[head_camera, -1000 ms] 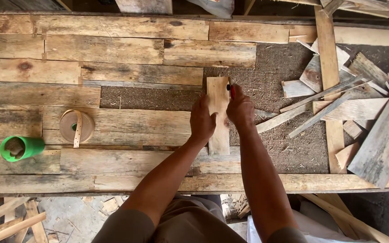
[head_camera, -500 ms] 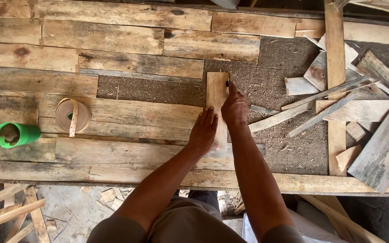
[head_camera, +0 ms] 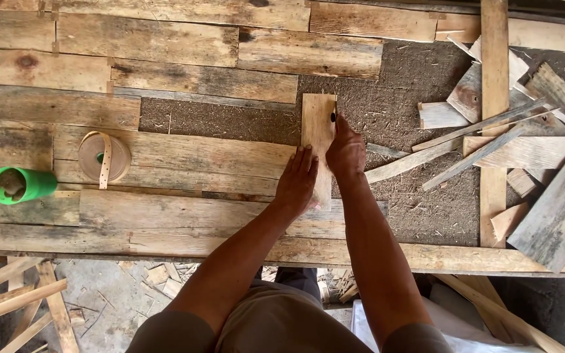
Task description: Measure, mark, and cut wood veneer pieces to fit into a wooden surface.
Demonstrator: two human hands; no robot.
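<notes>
— Two hands on one piece, then? Where does it sit?

— Both are on the short pale board [head_camera: 318,134], which stands lengthwise, pointing toward twelve o'clock, just right of the picture's middle. Its far end lies on the bare fibre panel [head_camera: 387,104]; its near end overlaps the weathered planks [head_camera: 184,157] already laid across the bench.

— And the left hand?

— Left hand [head_camera: 297,180] lies flat, fingers straight and together, pressing on the board's lower part and its nine o'clock edge. It grips nothing.

— The right?

— Right hand [head_camera: 345,151] sits at the board's three o'clock edge, fingers curled around a small dark tool [head_camera: 333,117] whose tip touches the wood near that edge. What kind of tool it is, I cannot tell.

— Anything else nearby?

— Out at nine o'clock, well apart from the hands, a roll of tan strip [head_camera: 103,157] lies flat on the planks, and farther out a green cup [head_camera: 21,185] lies on its side. At three o'clock there is a heap of offcuts and slats [head_camera: 492,140], with one long upright batten [head_camera: 495,111] crossing them.
</notes>
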